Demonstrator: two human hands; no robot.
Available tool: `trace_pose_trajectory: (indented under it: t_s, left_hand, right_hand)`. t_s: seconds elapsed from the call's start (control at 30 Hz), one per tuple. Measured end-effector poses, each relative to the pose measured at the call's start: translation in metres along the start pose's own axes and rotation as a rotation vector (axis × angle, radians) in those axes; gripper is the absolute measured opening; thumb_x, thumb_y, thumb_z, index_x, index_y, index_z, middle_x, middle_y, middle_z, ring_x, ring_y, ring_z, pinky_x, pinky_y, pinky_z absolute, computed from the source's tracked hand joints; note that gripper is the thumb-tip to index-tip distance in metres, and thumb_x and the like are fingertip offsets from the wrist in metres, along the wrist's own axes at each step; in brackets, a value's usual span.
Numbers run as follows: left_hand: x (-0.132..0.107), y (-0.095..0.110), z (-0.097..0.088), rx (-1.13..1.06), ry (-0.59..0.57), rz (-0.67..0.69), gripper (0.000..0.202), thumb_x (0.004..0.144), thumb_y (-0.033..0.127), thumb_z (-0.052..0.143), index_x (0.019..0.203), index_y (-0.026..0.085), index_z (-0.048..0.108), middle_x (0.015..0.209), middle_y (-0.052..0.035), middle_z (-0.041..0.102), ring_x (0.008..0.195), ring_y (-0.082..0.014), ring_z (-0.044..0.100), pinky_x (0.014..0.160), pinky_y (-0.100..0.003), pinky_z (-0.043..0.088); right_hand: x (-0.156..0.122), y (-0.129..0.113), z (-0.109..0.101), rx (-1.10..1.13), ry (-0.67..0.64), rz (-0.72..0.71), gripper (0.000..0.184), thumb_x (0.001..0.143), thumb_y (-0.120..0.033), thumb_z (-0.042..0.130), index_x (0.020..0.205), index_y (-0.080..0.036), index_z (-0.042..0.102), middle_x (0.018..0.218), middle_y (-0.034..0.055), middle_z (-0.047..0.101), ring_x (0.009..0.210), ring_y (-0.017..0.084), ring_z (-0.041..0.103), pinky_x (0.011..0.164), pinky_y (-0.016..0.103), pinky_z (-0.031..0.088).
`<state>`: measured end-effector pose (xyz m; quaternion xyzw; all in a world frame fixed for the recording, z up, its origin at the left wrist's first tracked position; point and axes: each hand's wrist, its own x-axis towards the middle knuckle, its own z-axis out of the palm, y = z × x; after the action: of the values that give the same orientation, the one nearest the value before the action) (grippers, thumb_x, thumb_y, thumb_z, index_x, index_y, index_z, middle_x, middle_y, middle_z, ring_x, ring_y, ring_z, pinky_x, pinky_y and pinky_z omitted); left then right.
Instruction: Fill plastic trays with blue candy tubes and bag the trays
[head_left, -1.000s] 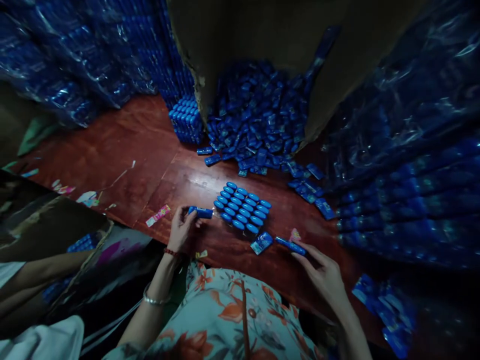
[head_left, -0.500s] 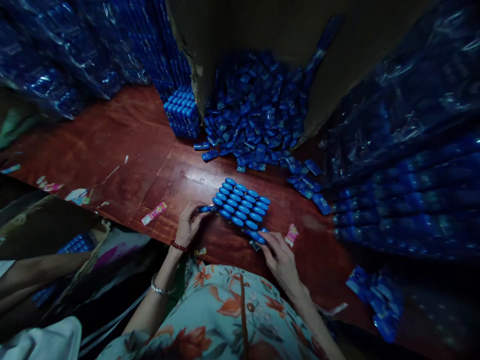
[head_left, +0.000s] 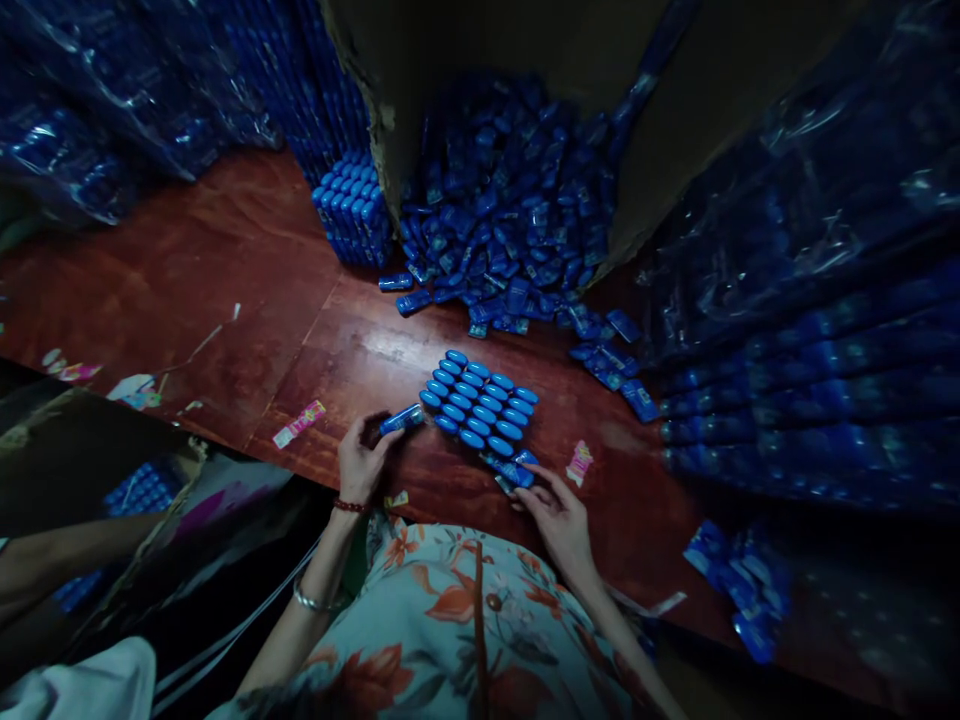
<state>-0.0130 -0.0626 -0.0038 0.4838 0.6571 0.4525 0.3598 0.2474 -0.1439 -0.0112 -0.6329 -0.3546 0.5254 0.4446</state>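
Note:
My left hand (head_left: pixel 363 458), with a red bead bracelet above the wrist, pinches a small blue case (head_left: pixel 402 418) at the left of a block of cases. That block (head_left: pixel 480 402) stands on the red-brown table in neat rows, with shiny oval blue ends facing up. At the block's near right corner, the fingers of my right hand (head_left: pixel 553 505) are closed on another small blue case (head_left: pixel 517 470). Other cases lie right beside that one, partly hidden by the fingers.
A large cardboard box (head_left: pixel 381 130) spills loose blue cases (head_left: pixel 510 220) onto the table (head_left: pixel 247 260). Stacked cases (head_left: pixel 351 205) stand left of it; plastic-wrapped stacks (head_left: pixel 810 390) rise at right. Pink wrapper scraps (head_left: pixel 298 424) lie about. Another person's arm (head_left: pixel 82 550) reaches in at lower left.
The case in my left hand has turned, so more of its long side shows. My right hand has shifted slightly at the block's corner. The whole view has moved a little.

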Motion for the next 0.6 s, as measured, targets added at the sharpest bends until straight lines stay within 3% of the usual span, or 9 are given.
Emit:
trace_pose_trajectory:
  t_s: [0.1,0.27,0.43,0.53,0.6]
  left_hand:
    - [0.008,0.008,-0.003,0.122,-0.061,0.142,0.02,0.077,0.035,0.061,0.086,0.017,0.063,0.089,-0.0046,0.065,0.085,-0.0175,0.062,0.081,-0.032,0.051]
    - [0.02,0.017,-0.006,0.301,-0.217,0.35,0.022,0.085,0.026,0.047,0.1,0.019,0.062,0.101,-0.0069,0.065,0.097,-0.0189,0.06,0.09,-0.034,0.048]
    - [0.019,0.01,-0.006,0.257,-0.153,0.232,0.036,0.081,0.033,0.056,0.113,0.016,0.056,0.108,-0.009,0.064,0.094,-0.0202,0.062,0.085,-0.035,0.051]
    - [0.015,0.004,-0.008,0.152,-0.087,0.119,0.04,0.075,0.038,0.065,0.106,0.014,0.059,0.1,-0.0082,0.066,0.085,-0.0192,0.064,0.078,-0.033,0.054]
    - [0.013,0.003,-0.009,0.108,-0.052,0.129,0.034,0.073,0.037,0.067,0.096,0.013,0.062,0.091,-0.0062,0.066,0.082,-0.0182,0.064,0.076,-0.032,0.054]
  right_hand:
    - [0.0,-0.005,0.003,0.176,-0.001,0.102,0.046,0.07,-0.042,0.07,0.106,-0.019,0.055,0.068,-0.0007,0.065,0.066,0.017,0.065,0.063,0.031,0.057]
    - [0.001,-0.013,-0.001,0.262,-0.021,0.119,0.042,0.074,-0.041,0.068,0.106,-0.02,0.051,0.076,-0.0006,0.063,0.067,0.015,0.064,0.06,0.028,0.056]
    - [0.002,-0.004,-0.003,0.164,0.029,0.06,0.037,0.07,-0.041,0.071,0.094,-0.02,0.051,0.076,-0.0009,0.062,0.06,0.013,0.063,0.056,0.026,0.055]
    - [-0.002,-0.002,-0.003,-0.005,0.069,-0.1,0.034,0.073,-0.038,0.068,0.098,-0.021,0.051,0.085,0.0009,0.062,0.063,0.013,0.063,0.054,0.026,0.055]
    - [-0.003,-0.005,-0.003,-0.223,0.083,-0.283,0.025,0.079,-0.031,0.063,0.1,-0.022,0.054,0.088,0.0022,0.063,0.071,0.014,0.064,0.063,0.028,0.056]
